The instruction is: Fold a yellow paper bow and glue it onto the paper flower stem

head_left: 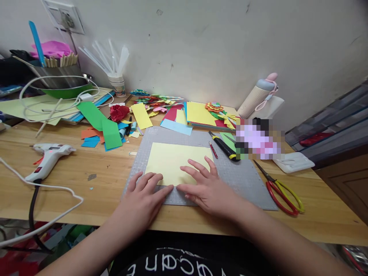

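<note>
A pale yellow sheet of paper (172, 159) lies flat on a grey cutting mat (247, 180) in front of me. My left hand (143, 193) rests palm down at the sheet's near left edge, fingers stretched out and touching the paper. My right hand (205, 186) lies flat on the sheet's near right part, fingers spread. Neither hand holds anything.
Red-and-yellow scissors (283, 191) lie right of the mat. A utility knife (224, 146) and a red pen (213, 150) lie at its far edge. A white glue gun (47, 157) with its cable sits left. Coloured paper scraps (103, 128), a cup of sticks (117, 82) and a bottle (255, 99) crowd the back.
</note>
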The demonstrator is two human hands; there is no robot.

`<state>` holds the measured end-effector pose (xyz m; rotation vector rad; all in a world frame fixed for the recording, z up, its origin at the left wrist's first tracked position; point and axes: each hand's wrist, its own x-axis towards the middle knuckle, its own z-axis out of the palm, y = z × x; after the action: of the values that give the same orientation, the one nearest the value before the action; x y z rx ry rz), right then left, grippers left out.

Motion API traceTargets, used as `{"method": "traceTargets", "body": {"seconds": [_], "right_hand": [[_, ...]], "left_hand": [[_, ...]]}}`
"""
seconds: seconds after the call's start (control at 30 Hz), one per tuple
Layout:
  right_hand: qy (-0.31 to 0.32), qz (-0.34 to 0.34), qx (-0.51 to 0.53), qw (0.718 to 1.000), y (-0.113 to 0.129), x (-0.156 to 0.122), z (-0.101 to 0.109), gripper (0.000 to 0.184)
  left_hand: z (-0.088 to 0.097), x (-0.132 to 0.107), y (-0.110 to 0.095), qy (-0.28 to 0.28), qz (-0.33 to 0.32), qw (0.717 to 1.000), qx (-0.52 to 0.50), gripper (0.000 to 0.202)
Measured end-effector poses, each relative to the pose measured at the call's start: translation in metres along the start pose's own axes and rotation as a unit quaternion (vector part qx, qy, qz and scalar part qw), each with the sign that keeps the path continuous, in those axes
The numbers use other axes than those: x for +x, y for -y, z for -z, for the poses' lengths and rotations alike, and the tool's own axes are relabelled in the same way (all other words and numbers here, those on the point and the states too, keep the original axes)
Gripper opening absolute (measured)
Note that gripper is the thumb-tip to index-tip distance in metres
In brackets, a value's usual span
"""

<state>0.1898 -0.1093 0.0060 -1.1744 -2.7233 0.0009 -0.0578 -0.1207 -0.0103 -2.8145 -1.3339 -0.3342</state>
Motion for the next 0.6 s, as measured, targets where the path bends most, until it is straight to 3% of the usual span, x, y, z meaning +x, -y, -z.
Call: {"method": "traceTargets", "body": {"seconds": [0.27,0.6], "right_hand": [[-0.002,0.030,-0.006,1.000,-0.003,0.003,0.005,0.025],[0.003,0.024,-0.031,0.999,-0.024,-0.029,0.017,0.021]], "left_hand": [[0.001,0.001,-0.002,0.000,0.009,1.000,-0.010,0.034],[-0.001,0.001,0.000,-0.011,0.002,1.000,-0.008,0.035]]}}
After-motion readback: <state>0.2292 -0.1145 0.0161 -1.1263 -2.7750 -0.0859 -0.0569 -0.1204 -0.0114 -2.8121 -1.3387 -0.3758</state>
